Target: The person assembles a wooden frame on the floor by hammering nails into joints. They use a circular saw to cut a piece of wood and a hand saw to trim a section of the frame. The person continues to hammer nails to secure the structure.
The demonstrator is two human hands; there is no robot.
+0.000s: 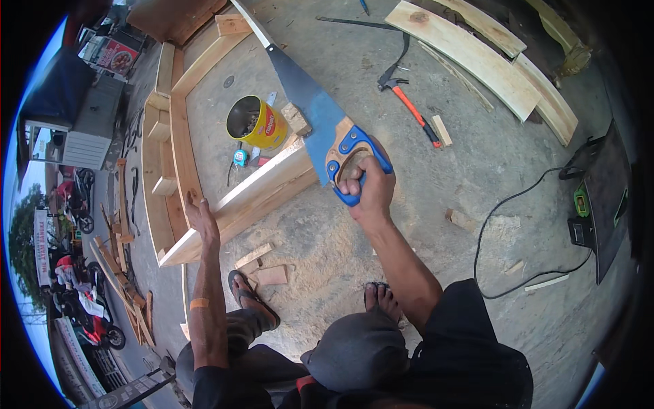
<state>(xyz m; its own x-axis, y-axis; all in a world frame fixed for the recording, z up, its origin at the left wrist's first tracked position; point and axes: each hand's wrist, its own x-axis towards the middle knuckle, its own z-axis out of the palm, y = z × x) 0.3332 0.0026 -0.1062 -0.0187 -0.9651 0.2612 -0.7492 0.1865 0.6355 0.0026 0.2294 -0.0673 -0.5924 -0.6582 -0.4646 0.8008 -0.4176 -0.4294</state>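
Observation:
My right hand [373, 187] is closed around the blue-and-wood handle of a handsaw [306, 92]. Its broad steel blade slants away to the upper left, crossing the end of a light wooden board. That board belongs to a wooden frame [255, 184] lying on the floor. Just across the blade sits a small wood block [295, 117]; whether it is joined to the board I cannot tell. My left hand [202, 219] grips the frame near its close corner, fingers over the edge. Inside the frame stand a yellow tin [262, 123] of small dark bits and a blue tape measure [240, 157].
An orange-handled claw hammer [412, 112] lies to the right, below several planks [470, 58]. A black cable [501, 204] runs to a dark panel [606, 204]. Sawdust [306, 286] and offcuts [262, 269] cover the floor by my feet. Wood scraps [122, 273] and motorbikes [95, 307] are at the left.

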